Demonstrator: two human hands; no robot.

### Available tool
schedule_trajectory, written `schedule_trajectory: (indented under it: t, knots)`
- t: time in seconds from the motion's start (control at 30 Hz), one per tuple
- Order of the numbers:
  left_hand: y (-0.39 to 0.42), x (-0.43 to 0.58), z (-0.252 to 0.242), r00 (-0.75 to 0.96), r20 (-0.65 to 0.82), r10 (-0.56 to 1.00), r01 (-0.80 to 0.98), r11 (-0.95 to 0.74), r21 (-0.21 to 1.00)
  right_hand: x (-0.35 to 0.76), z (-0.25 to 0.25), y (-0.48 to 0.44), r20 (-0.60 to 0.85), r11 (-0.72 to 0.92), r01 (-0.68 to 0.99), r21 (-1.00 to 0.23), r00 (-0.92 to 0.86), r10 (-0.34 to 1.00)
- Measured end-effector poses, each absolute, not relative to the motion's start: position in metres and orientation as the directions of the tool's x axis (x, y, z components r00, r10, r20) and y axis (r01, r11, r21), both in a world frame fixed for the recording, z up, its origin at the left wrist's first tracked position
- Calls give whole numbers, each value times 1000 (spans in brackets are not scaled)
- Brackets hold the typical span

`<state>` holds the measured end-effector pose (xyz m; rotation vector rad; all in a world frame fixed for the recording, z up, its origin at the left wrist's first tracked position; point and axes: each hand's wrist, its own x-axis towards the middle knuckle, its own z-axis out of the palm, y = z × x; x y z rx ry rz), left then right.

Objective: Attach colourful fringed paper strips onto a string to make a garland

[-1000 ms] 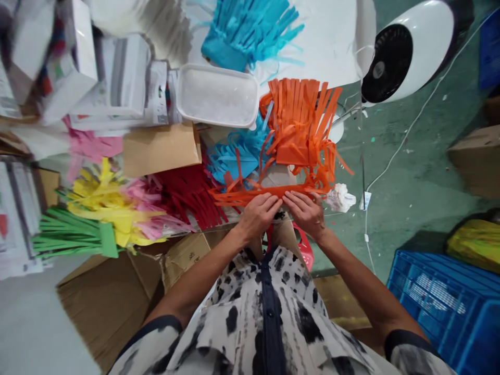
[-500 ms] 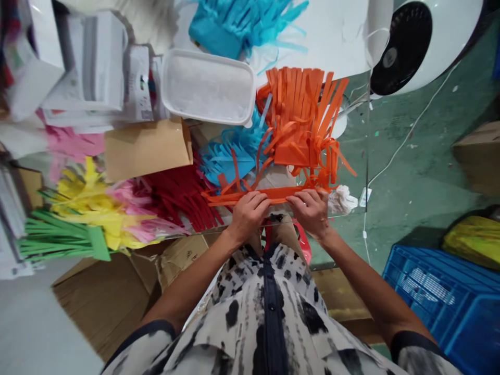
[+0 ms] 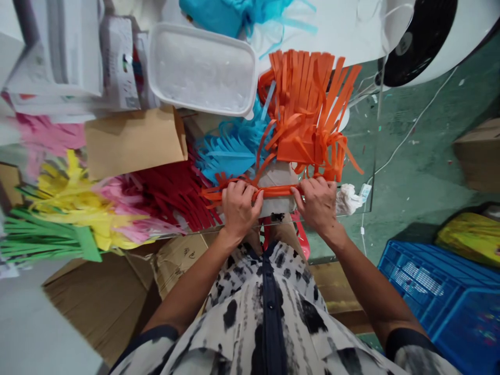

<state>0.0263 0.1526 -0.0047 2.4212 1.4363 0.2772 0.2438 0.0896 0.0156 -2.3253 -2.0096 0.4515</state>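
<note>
Gripping orange paper strip [image 3: 273,190] with left hand [image 3: 239,205] and right hand [image 3: 317,204], both clamped, hands apart; fringed orange paper [image 3: 299,151] and fringed blue paper [image 3: 226,159] already cut, just beyond strip.

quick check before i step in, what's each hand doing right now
Left hand: closed, holding the orange paper strip.
Right hand: closed, holding the same strip.

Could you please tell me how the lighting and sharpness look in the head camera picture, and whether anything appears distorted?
In the head view, the light is soft and even, with one dark shadow above the blue crate. The left hand, right hand and orange paper strip look fairly sharp; the wide lens bends the crate's edges.
</note>
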Motion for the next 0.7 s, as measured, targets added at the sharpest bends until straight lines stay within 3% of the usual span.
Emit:
schedule_trajectory:
  t: [0.2, 0.3, 0.4, 0.5, 0.7]
  knots:
    - [145, 23, -11, 497, 110, 861, 787, -501, 361, 231, 8, 87, -130, -199, 969, -149, 180, 975]
    - [143, 21, -18, 704, 141, 696, 591, -684, 428, 224, -4, 79, 7, -220, 965, -142, 224, 975]
    - [146, 24, -22, 830, 136, 540, 431, -778, 457, 219, -15, 67, 128, -47, 983, -177, 71, 989]
    - [149, 26, -22, 831, 165, 531, 417, -791, 447, 223, -19, 52, 166, 141, 970, -199, -109, 980]
    - [152, -6, -14, 750, 128, 649, 516, -695, 501, 251, -11, 31, 154, 55, 987, -154, -32, 988]
